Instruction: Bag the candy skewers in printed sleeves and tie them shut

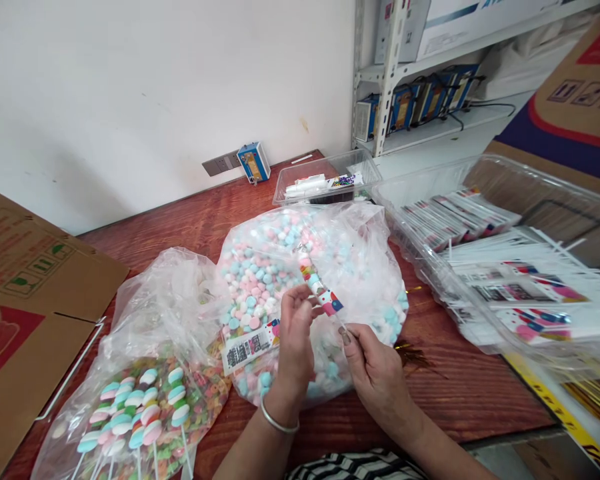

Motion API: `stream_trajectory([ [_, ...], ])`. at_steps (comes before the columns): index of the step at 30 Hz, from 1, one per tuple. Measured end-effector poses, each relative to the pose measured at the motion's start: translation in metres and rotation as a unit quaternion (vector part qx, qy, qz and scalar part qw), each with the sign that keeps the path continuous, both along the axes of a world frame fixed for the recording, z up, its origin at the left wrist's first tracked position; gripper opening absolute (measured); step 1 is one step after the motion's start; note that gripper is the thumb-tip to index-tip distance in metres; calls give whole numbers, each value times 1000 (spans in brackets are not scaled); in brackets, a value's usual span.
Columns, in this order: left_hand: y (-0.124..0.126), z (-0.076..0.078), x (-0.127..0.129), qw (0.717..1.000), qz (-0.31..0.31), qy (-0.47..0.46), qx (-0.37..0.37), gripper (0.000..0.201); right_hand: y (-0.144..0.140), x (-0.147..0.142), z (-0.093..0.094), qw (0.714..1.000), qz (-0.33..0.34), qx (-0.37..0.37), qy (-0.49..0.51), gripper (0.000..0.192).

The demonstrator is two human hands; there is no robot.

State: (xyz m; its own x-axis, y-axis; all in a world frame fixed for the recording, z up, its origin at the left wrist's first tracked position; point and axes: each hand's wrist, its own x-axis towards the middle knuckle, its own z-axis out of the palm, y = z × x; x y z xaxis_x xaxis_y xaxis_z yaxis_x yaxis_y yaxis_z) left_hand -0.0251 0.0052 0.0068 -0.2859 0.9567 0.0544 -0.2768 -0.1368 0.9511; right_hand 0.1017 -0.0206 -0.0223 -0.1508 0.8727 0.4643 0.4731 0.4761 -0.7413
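Observation:
In the middle of the view, a candy skewer (pixel 310 275) of marshmallows and gummies on a white stick slants over a big clear bag of pastel marshmallows (pixel 250 290). A printed wrapper sleeve with red and blue shapes surrounds its lower part. My left hand (pixel 297 337), with a bangle on the wrist, has its fingers closed at the sleeve. My right hand (pixel 377 367) pinches the stick below it. Another printed wrapper (pixel 250 347) lies against my left hand; whether it is held, I cannot tell. Several unwrapped marshmallow skewers (pixel 135 410) rest on a bag of gummies (pixel 207 380) at the left.
A large clear tray (pixel 415 257) of printed wrappers and white sticks stands at the right. Behind the marshmallows is a smaller clear tray (pixel 280 193). Cardboard boxes (pixel 35 293) flank the wooden table (pixel 460 393). Gold ties (pixel 415 357) and a blue device (pixel 254 163) are also there.

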Motion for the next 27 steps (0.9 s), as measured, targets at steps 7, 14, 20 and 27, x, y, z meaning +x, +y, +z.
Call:
stream_trajectory([
  [7,21,26,-4,968,-64,-232,-69,33,-3,-3,-13,981,-37,152,-119,22],
  [14,-4,-4,3,954,97,282,29,41,4,1,-3,961,-115,161,-195,18],
  [20,-9,-5,0,816,143,536,162,18,1,-5,2,948,-105,183,-236,17],
  [27,-11,-1,3,816,85,542,182,16,-1,-7,0,954,-99,166,-227,18],
])
